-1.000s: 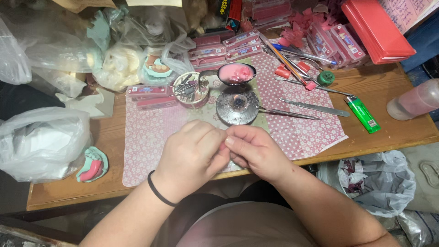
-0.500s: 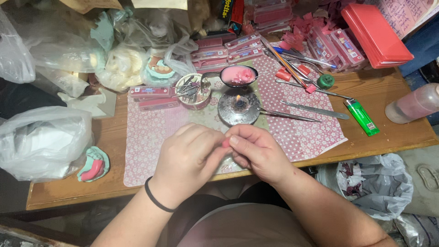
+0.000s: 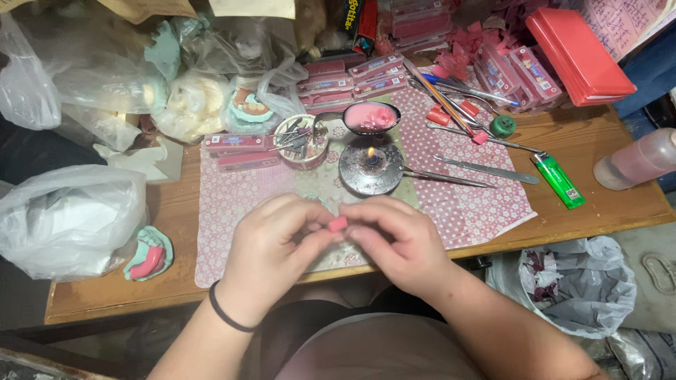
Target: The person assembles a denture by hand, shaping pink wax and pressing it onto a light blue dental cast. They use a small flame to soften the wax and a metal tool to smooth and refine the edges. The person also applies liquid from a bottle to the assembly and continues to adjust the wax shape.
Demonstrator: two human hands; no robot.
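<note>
Where fingertips meet, pink wax piece [image 3: 338,224], between both hands

Flat pink packets [image 3: 366,74] with blue-and-white labels lie stacked at the back of the bench [image 3: 605,141]; 2 more pink packets [image 3: 236,144] lie left of the small tin. More labelled pink boxes [image 3: 517,70] lean beside the red case stack [image 3: 577,49]. A dark carton [image 3: 355,17] stands behind.

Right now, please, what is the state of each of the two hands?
Left hand: closed, fingertips pinching the small pink wax-like piece.
Right hand: closed, pinching the same piece from its other side.
</note>
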